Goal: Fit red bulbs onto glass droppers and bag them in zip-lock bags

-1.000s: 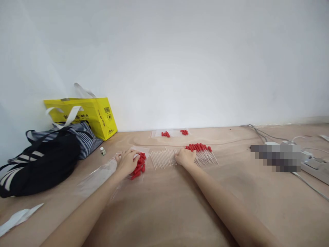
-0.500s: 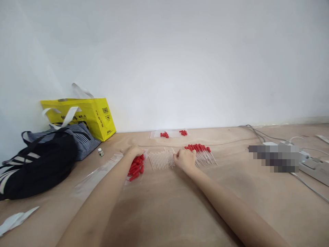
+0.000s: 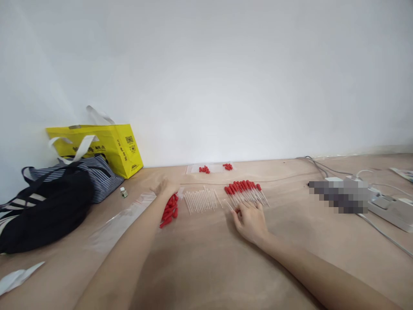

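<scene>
Red-capped sticks (image 3: 242,186) lie in a slanted row right of centre on our wooden table (image 3: 200,254), caps to the far side; just on their near side we see our right hand (image 3: 251,218), thumb and fingertips nearly closed in a pinch on one thin white stick (image 3: 228,204), which juts toward the far left; left of it, we find a row of bare sticks (image 3: 201,201) side by side; left again is a pile of loose red caps (image 3: 169,212), our left hand (image 3: 166,187) just at its far edge; its fingers are blurred and we cannot tell how far open they are, or whether they hold anything; nearer and to the left we have a clear plastic bag (image 3: 121,221) lying flat; farther left stands a small bottle (image 3: 123,192).
</scene>
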Demonstrator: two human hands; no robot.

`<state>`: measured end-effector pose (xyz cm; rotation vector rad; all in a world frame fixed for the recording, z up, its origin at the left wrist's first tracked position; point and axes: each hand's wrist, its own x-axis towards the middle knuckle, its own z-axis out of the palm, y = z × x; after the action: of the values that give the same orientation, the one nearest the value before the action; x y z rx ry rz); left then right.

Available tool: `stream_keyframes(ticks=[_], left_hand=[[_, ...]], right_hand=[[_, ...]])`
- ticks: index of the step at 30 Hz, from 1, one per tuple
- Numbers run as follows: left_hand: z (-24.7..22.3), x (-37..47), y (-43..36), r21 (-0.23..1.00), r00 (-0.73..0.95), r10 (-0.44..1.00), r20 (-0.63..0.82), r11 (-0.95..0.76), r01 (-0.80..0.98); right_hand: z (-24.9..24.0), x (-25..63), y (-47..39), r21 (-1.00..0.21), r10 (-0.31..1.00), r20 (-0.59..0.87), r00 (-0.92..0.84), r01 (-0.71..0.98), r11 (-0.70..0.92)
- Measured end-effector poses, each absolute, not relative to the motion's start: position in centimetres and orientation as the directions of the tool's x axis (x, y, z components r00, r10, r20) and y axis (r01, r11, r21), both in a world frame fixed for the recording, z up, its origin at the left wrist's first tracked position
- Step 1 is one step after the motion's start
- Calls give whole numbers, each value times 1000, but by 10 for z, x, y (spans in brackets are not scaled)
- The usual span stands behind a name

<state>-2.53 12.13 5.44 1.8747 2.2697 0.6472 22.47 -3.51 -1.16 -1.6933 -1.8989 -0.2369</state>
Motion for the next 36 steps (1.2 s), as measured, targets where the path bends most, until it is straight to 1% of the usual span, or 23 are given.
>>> stream_keyframes(ticks=[2,4,6,9,10,11,13,15,17,22,26,32,36], left_hand=[[63,-21,109,410,-225,945,238,113,905],[67,-15,89,426,-164,942,292,25,905],[62,-9,61,442,-27,949,313,-121,889],[40,0,15,453,200,929,312,-331,828],[30,2,2,457,334,871,359,-477,751],[21,3,-9,449,417,819,394,-568,690],[6,5,-23,414,462,763,452,-638,649],[-3,6,-27,391,458,753,473,-645,657],[-5,7,-27,378,458,760,461,-635,674],[-4,8,-26,349,487,764,423,-634,691],[-5,9,-29,325,474,769,430,-621,713],[-2,10,-31,319,456,771,444,-612,724],[-2,10,-32,323,471,750,464,-638,699]], right_hand=[[-14,229,-37,-249,852,524,-25,951,181],[-16,231,-37,-283,855,519,-22,939,196],[-18,231,-35,-345,862,506,-39,906,244],[-20,229,-35,-443,865,487,-119,820,362],[-21,228,-35,-458,858,490,-156,791,406],[-21,226,-37,-460,845,497,-200,765,451],[-20,224,-40,-430,809,511,-292,728,534],[-19,221,-44,-388,781,511,-360,714,583],[-18,218,-46,-371,772,500,-392,708,601],[-16,209,-49,-386,773,492,-401,695,606],[-15,205,-49,-365,761,496,-418,695,620],[-16,203,-51,-281,718,523,-460,702,655],[-16,204,-50,-229,697,539,-472,714,661]])
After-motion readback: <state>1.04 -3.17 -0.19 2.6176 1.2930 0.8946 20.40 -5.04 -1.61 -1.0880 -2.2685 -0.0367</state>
